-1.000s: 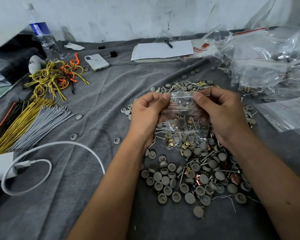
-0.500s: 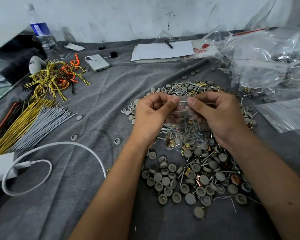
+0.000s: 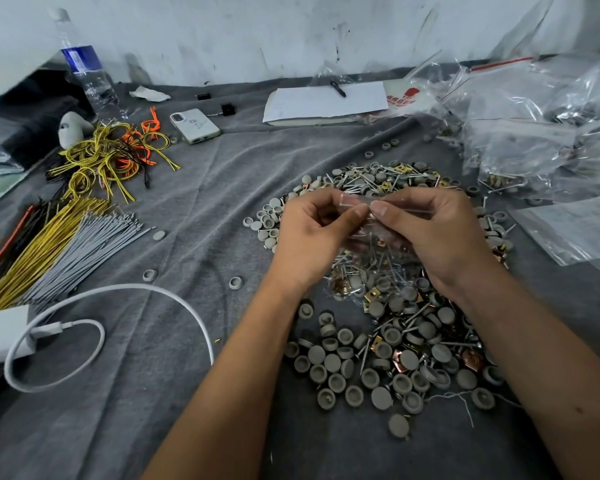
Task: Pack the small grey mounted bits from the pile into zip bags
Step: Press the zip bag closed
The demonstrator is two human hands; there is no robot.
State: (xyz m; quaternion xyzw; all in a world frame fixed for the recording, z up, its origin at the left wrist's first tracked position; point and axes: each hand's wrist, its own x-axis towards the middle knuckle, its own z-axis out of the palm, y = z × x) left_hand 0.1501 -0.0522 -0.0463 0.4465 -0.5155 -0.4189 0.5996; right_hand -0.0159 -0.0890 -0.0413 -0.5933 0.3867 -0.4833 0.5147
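Note:
A pile of small grey mounted bits point(image 3: 388, 358), mixed with metal pins and brass clips, lies on the grey cloth in front of me. Above it hangs a small clear zip bag point(image 3: 374, 258) holding pins, clips and grey bits. My left hand point(image 3: 312, 237) and my right hand point(image 3: 437, 233) both pinch the bag's top strip, thumbs almost touching at the middle. The bag's lower part hangs between my wrists, and my fingers hide part of it.
Filled and empty plastic bags point(image 3: 534, 133) heap at the right. Bundles of yellow, grey and orange wires point(image 3: 59, 237) lie at the left, with a white charger cable point(image 3: 118, 306), a phone point(image 3: 194, 126), a water bottle point(image 3: 87, 74) and a notepad with pen point(image 3: 326, 102) behind.
My thumbs, which held the bag's top corners apart, have slid toward each other along the top strip and now nearly meet. The bag hangs a little lower.

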